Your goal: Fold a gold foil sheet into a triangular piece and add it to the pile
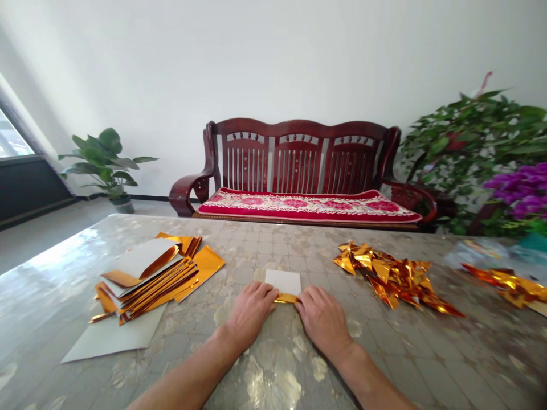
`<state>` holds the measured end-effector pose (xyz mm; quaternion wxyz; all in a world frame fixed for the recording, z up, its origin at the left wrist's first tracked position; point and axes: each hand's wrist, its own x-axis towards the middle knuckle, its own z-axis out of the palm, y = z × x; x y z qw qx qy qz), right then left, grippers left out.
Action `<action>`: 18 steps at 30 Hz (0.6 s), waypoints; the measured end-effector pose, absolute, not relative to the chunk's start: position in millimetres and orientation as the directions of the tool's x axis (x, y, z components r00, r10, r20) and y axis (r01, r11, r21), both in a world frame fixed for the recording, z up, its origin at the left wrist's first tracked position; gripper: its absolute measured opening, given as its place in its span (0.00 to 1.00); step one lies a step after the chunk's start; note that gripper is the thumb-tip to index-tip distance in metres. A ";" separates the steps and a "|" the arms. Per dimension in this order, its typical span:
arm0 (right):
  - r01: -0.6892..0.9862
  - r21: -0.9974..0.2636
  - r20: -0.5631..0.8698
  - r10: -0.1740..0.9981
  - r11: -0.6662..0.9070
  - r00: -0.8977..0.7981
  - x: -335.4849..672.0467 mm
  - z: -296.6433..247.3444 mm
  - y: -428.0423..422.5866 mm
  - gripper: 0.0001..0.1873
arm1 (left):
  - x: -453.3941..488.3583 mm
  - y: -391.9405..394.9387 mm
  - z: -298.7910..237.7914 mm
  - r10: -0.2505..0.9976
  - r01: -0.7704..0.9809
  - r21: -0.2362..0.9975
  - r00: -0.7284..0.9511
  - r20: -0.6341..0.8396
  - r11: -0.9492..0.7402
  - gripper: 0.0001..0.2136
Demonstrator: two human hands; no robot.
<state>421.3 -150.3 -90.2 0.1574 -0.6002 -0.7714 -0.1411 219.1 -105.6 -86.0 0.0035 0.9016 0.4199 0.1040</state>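
Observation:
A gold foil sheet [282, 283] lies white side up at the middle of the table, its near edge folded over so a gold strip shows. My left hand [250, 312] presses the left end of that fold with fingers curled down. At the right end, my right hand [323, 320] pinches the fold the same way. Both hands rest on the table [265, 370], and the fingertips are partly hidden by the paper's folded edge.
A loose stack of gold foil sheets [151, 277] sits at the left, over a white sheet [111, 336]. A heap of folded gold pieces [395, 277] lies at the right, more gold pieces [508, 283] farther right. Behind stand a wooden bench [299, 176] and potted plants [474, 154].

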 end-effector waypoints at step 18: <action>0.917 -0.218 0.428 0.877 0.335 -0.219 426.3 -91.7 -144.4 0.10 | 215.0 -105.9 -92.3 0.832 0.795 0.256 0.494 0.252 -0.549 0.10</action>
